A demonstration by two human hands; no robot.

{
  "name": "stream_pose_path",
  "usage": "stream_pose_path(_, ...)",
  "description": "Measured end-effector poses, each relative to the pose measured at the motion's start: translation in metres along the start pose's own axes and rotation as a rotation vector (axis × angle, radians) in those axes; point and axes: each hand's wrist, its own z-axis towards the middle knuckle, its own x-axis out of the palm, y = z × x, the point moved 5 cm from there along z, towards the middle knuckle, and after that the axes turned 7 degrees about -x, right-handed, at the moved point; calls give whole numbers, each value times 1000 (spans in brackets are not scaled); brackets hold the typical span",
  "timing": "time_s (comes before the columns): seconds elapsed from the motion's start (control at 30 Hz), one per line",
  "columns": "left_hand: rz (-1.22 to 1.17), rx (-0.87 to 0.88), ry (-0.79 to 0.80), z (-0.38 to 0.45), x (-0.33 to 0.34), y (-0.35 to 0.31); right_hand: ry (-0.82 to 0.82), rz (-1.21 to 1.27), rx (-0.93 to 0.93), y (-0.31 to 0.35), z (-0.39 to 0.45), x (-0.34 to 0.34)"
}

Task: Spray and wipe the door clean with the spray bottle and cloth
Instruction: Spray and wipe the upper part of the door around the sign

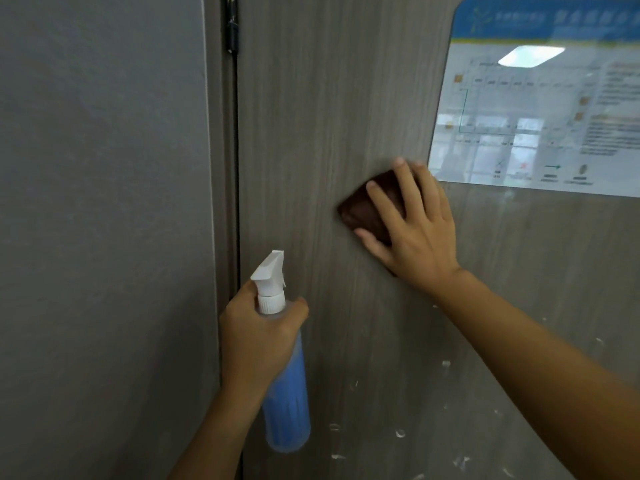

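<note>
Cloth is lying flat against the door, and I am seeing the right hand pressing it there with fingers spread straight over it, the palm covering its right part. The cloth is dark brown and folded into a small pad; its left corner is sticking out past the fingertips. It is sitting on the wood-grain panel just below and left of the lower left corner of a glossy notice fixed to the door, and I am reading the two as close but not touching.

The left hand is wrapping its grip around the neck and upper body of the spray bottle, fingers curled round it, thumb side toward me. The bottle is standing roughly upright in front of the door's hinge edge, its white trigger head pointing up and toward the panel, its lower body showing blue and hanging below the hand. I cannot tell whether a finger is resting on the trigger.

White specks and smears are showing on the lower right of the door, below the right forearm. A dark hinge is sitting at the top of the gap between the door and its frame, and a plain grey wall is filling the left side.
</note>
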Motion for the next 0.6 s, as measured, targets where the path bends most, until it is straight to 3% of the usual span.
stream_pose_path(0.17, 9, 15, 6, 1, -6, 3, -84, -32, 27, -4, 30, 1)
stream_pose_path(0.33, 13, 13, 8, 0, -9, 4, -175, -42, -112, 1, 30, -5)
stream_pose_path(0.5, -25, 16, 27, 0, -8, 3, -7, -23, -2, 19, 4, 7)
stream_pose_path(0.6, -48, -17, 13, 0, -12, 5, 102, 26, -65, 42, -13, 16)
